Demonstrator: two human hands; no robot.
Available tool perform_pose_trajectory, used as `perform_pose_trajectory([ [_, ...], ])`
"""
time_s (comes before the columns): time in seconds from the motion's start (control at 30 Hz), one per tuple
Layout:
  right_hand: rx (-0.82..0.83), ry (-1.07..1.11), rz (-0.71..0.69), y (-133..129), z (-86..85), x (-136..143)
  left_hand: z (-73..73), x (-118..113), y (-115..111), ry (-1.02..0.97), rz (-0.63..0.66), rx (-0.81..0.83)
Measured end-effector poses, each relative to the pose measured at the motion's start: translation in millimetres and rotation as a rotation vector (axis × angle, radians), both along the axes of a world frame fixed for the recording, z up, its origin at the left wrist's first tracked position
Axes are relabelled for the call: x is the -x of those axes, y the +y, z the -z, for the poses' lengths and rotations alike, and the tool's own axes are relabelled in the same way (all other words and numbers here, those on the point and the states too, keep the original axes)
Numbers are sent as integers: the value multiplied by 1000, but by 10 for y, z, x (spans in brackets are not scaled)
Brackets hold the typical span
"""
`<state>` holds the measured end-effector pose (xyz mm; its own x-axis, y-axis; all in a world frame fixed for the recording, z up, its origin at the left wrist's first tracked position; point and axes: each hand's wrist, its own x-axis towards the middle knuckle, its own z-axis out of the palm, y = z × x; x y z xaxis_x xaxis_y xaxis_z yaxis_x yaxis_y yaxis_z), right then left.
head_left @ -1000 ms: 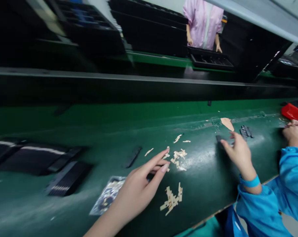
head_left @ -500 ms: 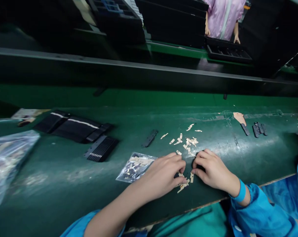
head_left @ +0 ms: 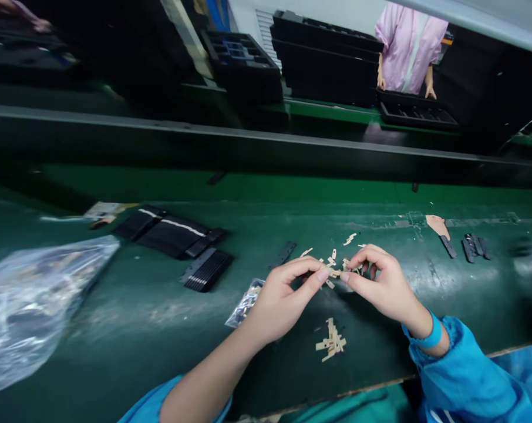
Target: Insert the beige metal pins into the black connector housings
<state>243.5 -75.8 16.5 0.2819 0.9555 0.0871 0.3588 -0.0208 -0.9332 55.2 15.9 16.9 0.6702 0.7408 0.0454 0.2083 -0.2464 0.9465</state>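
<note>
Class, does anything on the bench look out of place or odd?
The tan scrap, beyond the right hand, looks odd: its irregular outline contrasts with the straighter dark strip beside it. Whether it is torn, I cannot tell.

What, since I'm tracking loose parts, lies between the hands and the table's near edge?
A small heap of pale pieces lies on the green table there, in the head view.
</note>
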Motion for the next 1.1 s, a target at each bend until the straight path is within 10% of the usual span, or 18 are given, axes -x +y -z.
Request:
perform_pose_trajectory([
  [0.2,151,136,-271,146,79,14,41,19,50,57,22,0],
  [0.4,64,167,-179,140,251,26,190,-45,18,67,-142,-24],
  [0.63,-19,20,-164,106,244,20,227,-27,3,11,86,-81],
  [1.1,-4,42,-175,104,252,9,295,-28,16,161,30,-270],
])
